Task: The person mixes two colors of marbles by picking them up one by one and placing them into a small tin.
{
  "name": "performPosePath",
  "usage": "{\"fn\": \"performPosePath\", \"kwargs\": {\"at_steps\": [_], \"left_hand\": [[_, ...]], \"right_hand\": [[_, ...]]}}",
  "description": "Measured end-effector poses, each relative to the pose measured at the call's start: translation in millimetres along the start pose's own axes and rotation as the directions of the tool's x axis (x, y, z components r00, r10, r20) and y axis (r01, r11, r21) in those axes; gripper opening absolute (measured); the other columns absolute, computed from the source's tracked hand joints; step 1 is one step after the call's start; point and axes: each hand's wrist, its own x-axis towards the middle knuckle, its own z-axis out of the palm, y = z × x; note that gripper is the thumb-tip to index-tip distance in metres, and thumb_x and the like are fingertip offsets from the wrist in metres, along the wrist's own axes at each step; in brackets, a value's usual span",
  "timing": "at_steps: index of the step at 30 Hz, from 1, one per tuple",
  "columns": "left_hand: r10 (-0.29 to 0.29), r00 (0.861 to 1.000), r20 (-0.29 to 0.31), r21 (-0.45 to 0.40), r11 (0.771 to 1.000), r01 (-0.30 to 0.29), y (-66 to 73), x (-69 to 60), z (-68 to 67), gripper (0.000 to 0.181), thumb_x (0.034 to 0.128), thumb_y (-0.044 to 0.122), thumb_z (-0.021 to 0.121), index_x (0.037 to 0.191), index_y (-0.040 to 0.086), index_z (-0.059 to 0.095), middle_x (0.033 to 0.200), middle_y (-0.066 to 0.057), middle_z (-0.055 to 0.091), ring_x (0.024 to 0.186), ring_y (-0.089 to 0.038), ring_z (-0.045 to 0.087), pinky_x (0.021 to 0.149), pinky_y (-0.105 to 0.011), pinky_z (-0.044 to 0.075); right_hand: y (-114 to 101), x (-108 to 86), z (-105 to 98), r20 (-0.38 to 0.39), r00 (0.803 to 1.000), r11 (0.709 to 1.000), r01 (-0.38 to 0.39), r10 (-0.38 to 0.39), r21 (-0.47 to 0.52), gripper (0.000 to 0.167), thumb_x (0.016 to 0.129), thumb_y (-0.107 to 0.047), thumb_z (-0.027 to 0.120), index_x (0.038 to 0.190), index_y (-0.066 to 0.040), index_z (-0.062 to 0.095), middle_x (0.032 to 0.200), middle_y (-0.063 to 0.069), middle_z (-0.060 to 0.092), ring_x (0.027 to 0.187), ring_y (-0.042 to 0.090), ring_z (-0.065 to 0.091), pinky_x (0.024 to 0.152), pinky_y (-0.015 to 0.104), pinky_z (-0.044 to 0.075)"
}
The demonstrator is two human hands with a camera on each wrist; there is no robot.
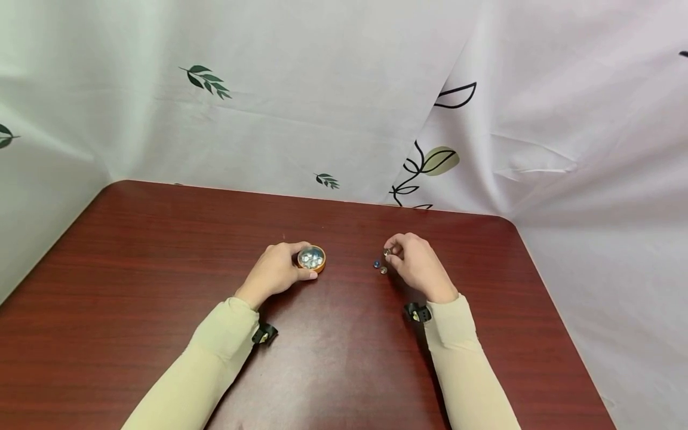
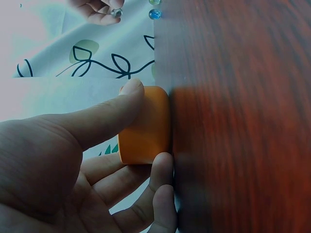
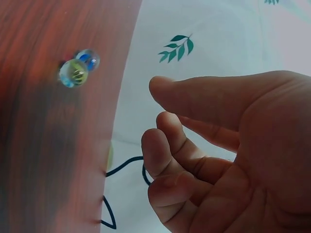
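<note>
My left hand (image 1: 276, 269) grips a small round orange cup (image 2: 148, 128) that stands on the table, thumb on one side and fingers on the other. Several clear marbles (image 1: 312, 258) fill it, seen from above in the head view. A glass marble (image 2: 116, 12) is pinched between the thumb and fingertips of my right hand (image 1: 418, 264), raised a little off the table; the right wrist view hides it. Just beside that hand on the tabletop lie a blue marble (image 1: 377, 264) and a clear marble with a yellowish swirl (image 3: 73, 73).
Both hands work over a reddish-brown wooden table (image 1: 333, 334) with rounded far corners. White cloth (image 1: 301, 119) printed with leaves hangs behind it and at its sides. Dark straps (image 1: 265, 333) sit at both wrists.
</note>
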Motion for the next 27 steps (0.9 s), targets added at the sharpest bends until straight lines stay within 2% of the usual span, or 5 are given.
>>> {"fn": "performPosePath", "kwargs": {"at_steps": [2, 14, 27], "left_hand": [[-0.001, 1.0, 0.0, -0.001, 1.0, 0.001, -0.6, -0.3, 0.4, 0.062, 0.0835, 0.03, 0.084, 0.14, 0.018, 0.061, 0.117, -0.009, 0.07, 0.123, -0.042, 0.053, 0.097, -0.051, 0.046], [0.028, 1.0, -0.01, 0.004, 1.0, -0.028, -1.8, 1.6, -0.1, 0.061, 0.0826, 0.028, 0.085, 0.138, 0.015, 0.063, 0.115, -0.01, 0.071, 0.115, -0.036, 0.06, 0.094, -0.049, 0.048], [0.021, 1.0, -0.01, 0.005, 1.0, -0.021, -2.5, 1.2, 0.4, 0.061, 0.0825, 0.029, 0.085, 0.138, 0.017, 0.063, 0.116, -0.009, 0.071, 0.115, -0.035, 0.06, 0.095, -0.049, 0.048]], "right_hand": [[-2, -0.1, 0, -0.003, 1.0, 1.0, 0.004, -0.004, 0.001, 0.01, 0.089, -0.003, 0.072, 0.098, -0.007, 0.071, 0.088, 0.004, 0.063, 0.086, 0.022, 0.06, 0.078, 0.037, 0.049], [-14, 3.1, -4, -0.032, 0.999, 0.999, 0.045, -0.045, 0.008, 0.008, 0.089, -0.005, 0.072, 0.097, -0.009, 0.071, 0.086, 0.003, 0.062, 0.084, 0.02, 0.06, 0.077, 0.036, 0.05], [-41, 12.0, 0, -0.025, 0.998, 0.998, 0.067, -0.066, 0.023, 0.007, 0.09, -0.007, 0.072, 0.097, -0.009, 0.072, 0.088, 0.003, 0.062, 0.084, 0.019, 0.06, 0.076, 0.034, 0.049]]}}
